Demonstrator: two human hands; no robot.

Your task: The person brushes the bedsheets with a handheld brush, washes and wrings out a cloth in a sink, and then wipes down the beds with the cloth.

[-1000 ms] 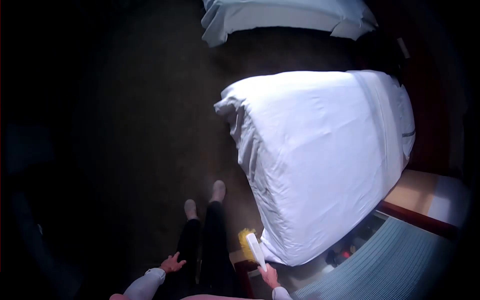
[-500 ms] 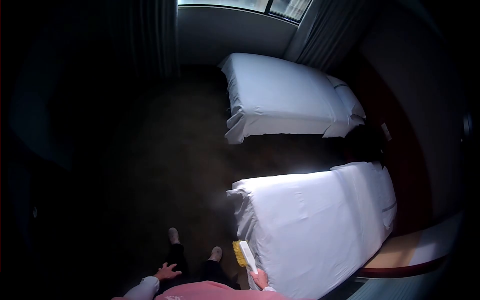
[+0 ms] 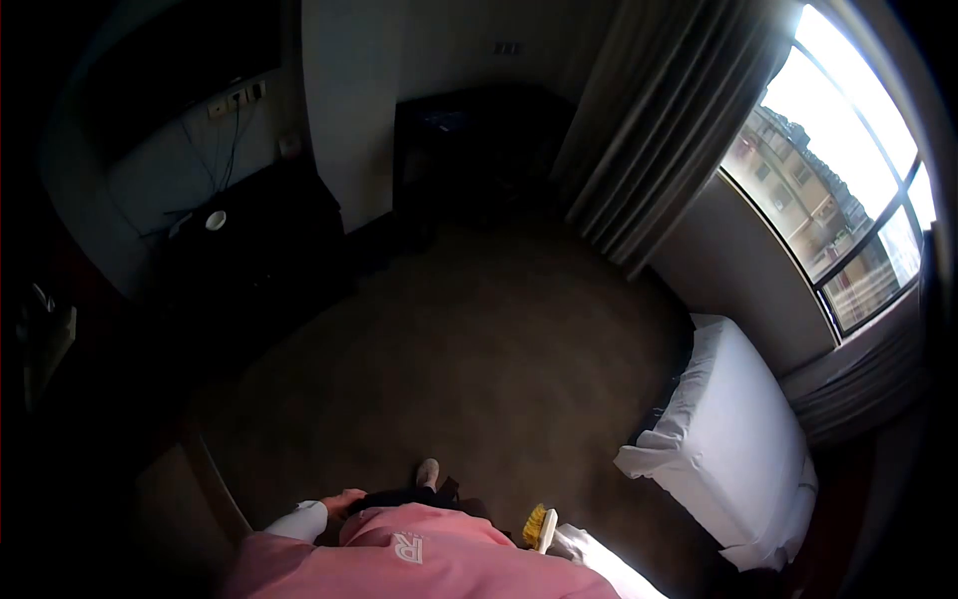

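My left hand [image 3: 344, 502] hangs low in front of my body by the dark trousers, fingers loosely stretched and holding nothing. To the right of my pink shirt [image 3: 449, 549] a brush with yellow bristles [image 3: 536, 524] and a white back shows its head. Its handle and my right hand are hidden behind the shirt; half a second ago that hand gripped the handle. Close beside the brush is the white-covered corner of the near bed [image 3: 609, 564].
A second white bed [image 3: 743, 429] stands at the right under the window [image 3: 838, 170]. Grey curtains [image 3: 679, 130] hang beside it. Dark brown carpet [image 3: 479, 349] spreads ahead. A dark cabinet [image 3: 259, 235] bears a white round item [image 3: 216, 220], below a wall-mounted screen [image 3: 190, 70].
My view has swung left, bringing the screen wall and cabinet in. Both beds have shifted right and down in view. My right hand has gone out of sight behind the shirt.
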